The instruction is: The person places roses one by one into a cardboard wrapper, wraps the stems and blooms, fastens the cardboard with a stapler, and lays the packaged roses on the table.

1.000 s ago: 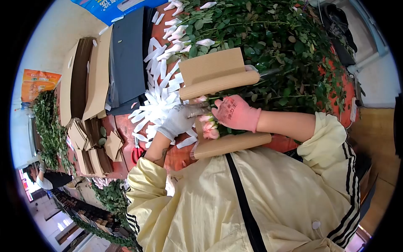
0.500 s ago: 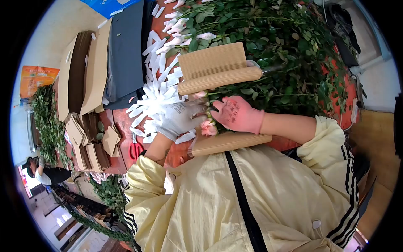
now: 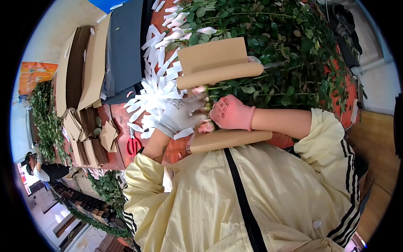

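Illumination: bright and diffuse over the work area. Highlights: white strips (image 3: 157, 94) at 10 o'clock approach overexposure; a pale patch at 8 o'clock is washed out by glare. Shadows: deep between the leaves of the foliage (image 3: 277, 46) at 1 o'clock; soft in the folds of the jacket (image 3: 201, 197) at 6 o'clock. Focus: the left hand (image 3: 176, 115), near centre, shows motion blur at the fingers; the right hand (image 3: 231, 113) is sharper. Distortion: fisheye curvature, with black corners, bluish fringing at 9 o'clock and reduced detail toward the rim.
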### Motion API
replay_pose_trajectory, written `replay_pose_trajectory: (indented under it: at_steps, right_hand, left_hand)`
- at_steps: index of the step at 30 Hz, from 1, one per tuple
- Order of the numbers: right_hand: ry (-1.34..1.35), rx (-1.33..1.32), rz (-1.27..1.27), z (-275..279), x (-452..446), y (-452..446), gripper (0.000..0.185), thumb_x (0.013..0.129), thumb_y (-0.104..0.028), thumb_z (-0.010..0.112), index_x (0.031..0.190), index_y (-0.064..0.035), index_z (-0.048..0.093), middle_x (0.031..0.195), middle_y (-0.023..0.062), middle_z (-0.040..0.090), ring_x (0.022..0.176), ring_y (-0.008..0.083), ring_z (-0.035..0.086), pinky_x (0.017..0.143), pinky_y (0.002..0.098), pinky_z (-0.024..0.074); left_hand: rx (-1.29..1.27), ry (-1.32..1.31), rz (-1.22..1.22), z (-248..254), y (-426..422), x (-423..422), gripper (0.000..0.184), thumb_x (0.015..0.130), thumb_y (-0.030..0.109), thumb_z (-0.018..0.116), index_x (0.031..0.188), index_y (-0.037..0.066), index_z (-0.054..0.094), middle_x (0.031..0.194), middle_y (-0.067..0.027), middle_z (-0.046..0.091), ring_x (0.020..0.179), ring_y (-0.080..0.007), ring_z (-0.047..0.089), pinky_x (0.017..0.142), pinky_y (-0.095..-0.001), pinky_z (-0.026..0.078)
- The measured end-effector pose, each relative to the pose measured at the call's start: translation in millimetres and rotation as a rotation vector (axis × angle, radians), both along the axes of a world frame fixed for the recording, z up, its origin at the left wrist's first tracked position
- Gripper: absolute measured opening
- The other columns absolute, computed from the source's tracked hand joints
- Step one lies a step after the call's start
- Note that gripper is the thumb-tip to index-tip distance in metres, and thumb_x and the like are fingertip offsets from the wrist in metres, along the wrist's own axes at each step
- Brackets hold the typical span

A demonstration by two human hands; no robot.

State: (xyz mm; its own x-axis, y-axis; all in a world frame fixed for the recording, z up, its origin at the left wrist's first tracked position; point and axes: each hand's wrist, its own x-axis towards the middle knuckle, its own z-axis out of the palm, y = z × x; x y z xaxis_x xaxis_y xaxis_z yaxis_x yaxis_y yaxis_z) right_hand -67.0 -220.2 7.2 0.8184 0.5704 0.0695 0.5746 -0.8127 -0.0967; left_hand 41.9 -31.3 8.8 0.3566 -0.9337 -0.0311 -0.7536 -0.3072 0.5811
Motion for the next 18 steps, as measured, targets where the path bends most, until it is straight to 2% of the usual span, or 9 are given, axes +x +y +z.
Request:
replay_pose_trajectory:
  at_steps: [2,6,9,10,12,13,15,16,18]
  right_hand:
    - [0.17,-0.065,-0.019,5.6,4.1,0.3,0.012,0.076,-0.021,0.053,0.072,-0.0094,0.056,0.067,0.0046,0.056,0.063,0.0216,0.059,0.055,0.0365,0.0436]
    - [0.088,0.021,0.058,21.0,-0.8,-2.8,0.013,0.076,-0.021,0.053,0.075,-0.0081,0.055,0.066,0.0047,0.055,0.065,0.0225,0.059,0.055,0.0371,0.0439]
    - [0.31,0.012,0.147,49.0,2.2,-1.2,0.023,0.079,-0.029,0.054,0.078,-0.0064,0.055,0.067,0.0071,0.056,0.068,0.0239,0.06,0.058,0.0362,0.0465]
    - [0.312,0.007,0.157,44.8,4.6,0.6,0.023,0.079,-0.029,0.054,0.078,-0.0064,0.055,0.067,0.0071,0.056,0.068,0.0239,0.06,0.058,0.0362,0.0465]
    - [0.455,-0.143,0.066,30.1,10.2,2.5,0.032,0.083,-0.029,0.052,0.096,-0.0027,0.063,0.085,0.0137,0.063,0.082,0.0272,0.064,0.068,0.0381,0.051]
    - [0.455,-0.153,0.083,27.4,12.8,3.5,0.032,0.083,-0.029,0.052,0.096,-0.0027,0.063,0.085,0.0137,0.063,0.082,0.0272,0.064,0.068,0.0381,0.051]
    - [0.634,-0.073,-0.026,21.7,12.4,7.9,0.035,0.079,-0.034,0.056,0.09,-0.0011,0.062,0.088,0.0166,0.063,0.083,0.0307,0.063,0.071,0.0413,0.0509]
    - [0.644,-0.084,-0.006,19.3,9.1,9.5,0.035,0.079,-0.034,0.056,0.09,-0.0011,0.062,0.088,0.0166,0.063,0.083,0.0307,0.063,0.071,0.0413,0.0509]
    - [0.516,-0.04,-0.064,17.4,3.5,9.7,0.033,0.079,-0.031,0.057,0.09,0.0004,0.061,0.087,0.0187,0.063,0.082,0.0328,0.062,0.073,0.0424,0.0508]
  left_hand:
    - [-0.012,-0.037,0.027,3.5,-2.0,-3.2,0.039,0.077,0.033,0.063,0.111,0.014,0.063,0.126,-0.0044,0.056,0.096,-0.0236,0.062,0.078,-0.0361,0.05]
    - [0.078,-0.164,0.01,-2.1,2.0,-2.5,0.046,0.076,0.037,0.064,0.117,0.016,0.059,0.128,-0.0004,0.054,0.093,-0.0228,0.063,0.077,-0.0394,0.049]
    - [0.055,-0.23,-0.025,-11.4,5.6,-4.5,0.042,0.078,0.037,0.062,0.116,0.018,0.058,0.13,0.0017,0.053,0.091,-0.0214,0.063,0.073,-0.0399,0.048]
    - [0.052,-0.229,-0.014,-13.1,6.0,-4.5,0.042,0.078,0.037,0.062,0.116,0.018,0.058,0.13,0.0017,0.053,0.091,-0.0214,0.063,0.073,-0.0399,0.048]
    - [-0.011,-0.159,-0.009,-16.9,4.9,-3.9,0.041,0.08,0.037,0.059,0.116,0.018,0.058,0.131,0.0023,0.052,0.091,-0.022,0.063,0.072,-0.041,0.047]
    - [-0.015,-0.158,0.01,-16.8,4.3,-2.9,0.041,0.08,0.037,0.059,0.116,0.018,0.058,0.131,0.0023,0.052,0.091,-0.022,0.063,0.072,-0.041,0.047]
    - [-0.009,-0.101,-0.011,-17.7,6.4,-5.4,0.043,0.077,0.028,0.064,0.117,0.013,0.058,0.131,-0.0035,0.052,0.102,-0.0238,0.06,0.083,-0.0373,0.048]
    - [-0.012,-0.09,0.01,-15.8,6.3,-7.1,0.043,0.077,0.028,0.064,0.117,0.013,0.058,0.131,-0.0035,0.052,0.102,-0.0238,0.06,0.083,-0.0373,0.048]
    - [0.166,-0.032,0.016,-2.6,2.8,-5.1,0.045,0.077,0.029,0.064,0.119,0.014,0.058,0.131,-0.0042,0.051,0.099,-0.0255,0.06,0.082,-0.0374,0.048]
